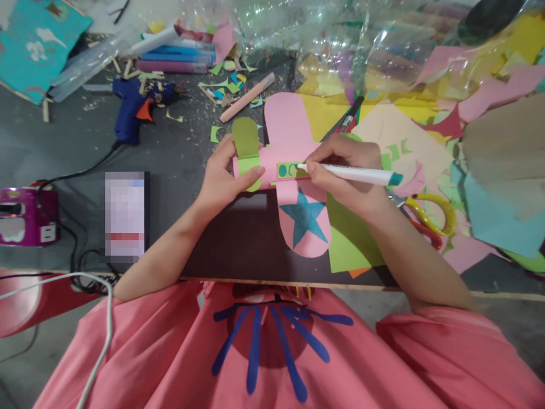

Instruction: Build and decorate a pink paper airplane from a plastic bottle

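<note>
A pink paper plane (289, 122) lies in front of me, with a teal star (303, 218) on its near wing. My left hand (227, 170) grips its tail end, the thumb pressing on the light green tail piece (246, 139). In my right hand (347, 170) is a white marker (357, 173) with a teal end cap. Its tip touches a small green strip (286, 170) on the plane's body. One filled teal circle shows on that strip, and beside it a partly drawn outline.
A blue glue gun (130, 111) and a phone (125, 216) lie to the left. Yellow-handled scissors (432, 213) and paper scraps are at the right. A pink marker (247, 97), more markers and clear plastic bags (298, 34) fill the back.
</note>
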The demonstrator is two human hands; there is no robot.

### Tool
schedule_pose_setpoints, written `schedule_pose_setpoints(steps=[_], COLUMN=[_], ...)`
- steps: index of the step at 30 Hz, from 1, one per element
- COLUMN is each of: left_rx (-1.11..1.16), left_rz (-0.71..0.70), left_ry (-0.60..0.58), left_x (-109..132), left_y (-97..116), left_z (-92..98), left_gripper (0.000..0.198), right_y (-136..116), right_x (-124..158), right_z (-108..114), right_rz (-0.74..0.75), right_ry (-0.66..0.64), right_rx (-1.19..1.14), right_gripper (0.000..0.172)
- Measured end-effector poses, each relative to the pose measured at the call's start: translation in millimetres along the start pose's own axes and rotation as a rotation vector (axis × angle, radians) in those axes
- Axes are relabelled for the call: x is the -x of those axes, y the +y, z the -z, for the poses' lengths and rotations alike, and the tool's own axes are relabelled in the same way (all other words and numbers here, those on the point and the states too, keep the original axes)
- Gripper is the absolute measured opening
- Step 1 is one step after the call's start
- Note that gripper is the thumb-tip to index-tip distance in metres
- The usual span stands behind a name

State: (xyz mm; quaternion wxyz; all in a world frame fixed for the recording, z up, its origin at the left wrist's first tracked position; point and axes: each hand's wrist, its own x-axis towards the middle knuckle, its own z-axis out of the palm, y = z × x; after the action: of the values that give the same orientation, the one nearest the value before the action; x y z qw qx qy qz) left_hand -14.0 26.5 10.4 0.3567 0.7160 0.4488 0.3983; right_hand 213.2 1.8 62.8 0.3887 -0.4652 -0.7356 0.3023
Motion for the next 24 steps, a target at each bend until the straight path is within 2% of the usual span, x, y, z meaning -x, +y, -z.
schedule_pose_setpoints(steps=[10, 17, 24], left_rx=[0.01, 0.012, 0.001], left_rz=[-0.011, 0.019, 0.008], left_ry=[0.003, 0.003, 0.0], left_x=[-0.4, 0.3, -0.1], left_y=[-1.7, 0.3, 0.1], left_z=[-1.1, -0.6, -0.3], left_gripper=[0.053, 0.052, 0.051], right_y=[-0.9, -3.1, -3.2], right_x=[0.0, -2.5, -2.8], right_z=[1.0, 3.8, 4.5], right_rz=[-0.02, 0.054, 0.036], right_ry=[-0.048, -0.081, -0.12], right_rx=[0.01, 0.022, 0.078], right_gripper=[0.023, 0.022, 0.022])
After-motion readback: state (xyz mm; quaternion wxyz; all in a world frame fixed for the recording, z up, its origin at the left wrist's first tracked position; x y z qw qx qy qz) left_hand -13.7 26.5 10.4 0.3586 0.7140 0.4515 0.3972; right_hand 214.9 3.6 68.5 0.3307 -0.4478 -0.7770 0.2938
